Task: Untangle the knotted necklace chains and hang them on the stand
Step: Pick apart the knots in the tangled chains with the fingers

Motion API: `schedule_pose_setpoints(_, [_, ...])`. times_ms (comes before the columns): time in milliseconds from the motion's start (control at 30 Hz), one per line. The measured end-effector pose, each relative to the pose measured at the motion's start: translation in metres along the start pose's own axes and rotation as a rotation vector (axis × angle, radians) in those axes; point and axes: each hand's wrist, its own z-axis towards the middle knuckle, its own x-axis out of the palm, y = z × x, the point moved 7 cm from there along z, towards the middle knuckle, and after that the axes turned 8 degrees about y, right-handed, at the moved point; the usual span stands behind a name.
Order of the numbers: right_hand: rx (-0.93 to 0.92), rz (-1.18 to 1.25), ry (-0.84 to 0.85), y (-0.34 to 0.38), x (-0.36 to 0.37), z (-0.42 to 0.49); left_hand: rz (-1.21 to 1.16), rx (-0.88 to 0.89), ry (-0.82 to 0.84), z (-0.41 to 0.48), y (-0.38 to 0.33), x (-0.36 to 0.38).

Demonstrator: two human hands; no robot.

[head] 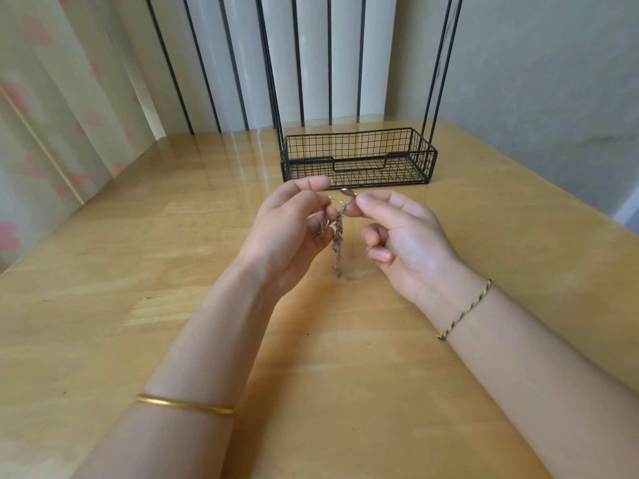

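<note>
Your left hand (288,229) and right hand (403,236) each pinch the knotted necklace chains (340,229) above the wooden bench (173,271), near the black wire stand (359,157).

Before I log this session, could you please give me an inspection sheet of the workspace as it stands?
Surface: glossy light wooden table, a few small dark specks.
Job's things: tangled thin metal necklace chains held between the hands; black wire stand with basket base behind them, basket empty.
Clutter: nothing seen.
Grippers: left hand and right hand both pinch the chains near their top.
Cables: nothing seen.
Surroundings: cream curtain with pink hearts on the left, white panels with black strips behind, pale wall on the right.
</note>
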Motion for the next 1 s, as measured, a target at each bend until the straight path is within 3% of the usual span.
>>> schedule_pose_setpoints(233, [-0.044, 0.057, 0.050, 0.002, 0.006, -0.001, -0.060, -0.048, 0.013, 0.000, 0.000, 0.003])
schedule_pose_setpoints(400, [-0.097, -0.039, 0.091, 0.008, 0.006, -0.001, 0.002, -0.028, 0.007, -0.001, -0.001, 0.002])
schedule_pose_setpoints(733, [-0.397, -0.611, -0.056, 0.035, 0.004, -0.007, 0.088, 0.009, -0.044, -0.003, -0.006, -0.002])
schedule_pose_setpoints(1000, [-0.608, -1.059, -0.124, 0.041, 0.017, -0.020, 0.500, 0.171, -0.107, -0.007, -0.018, -0.002])
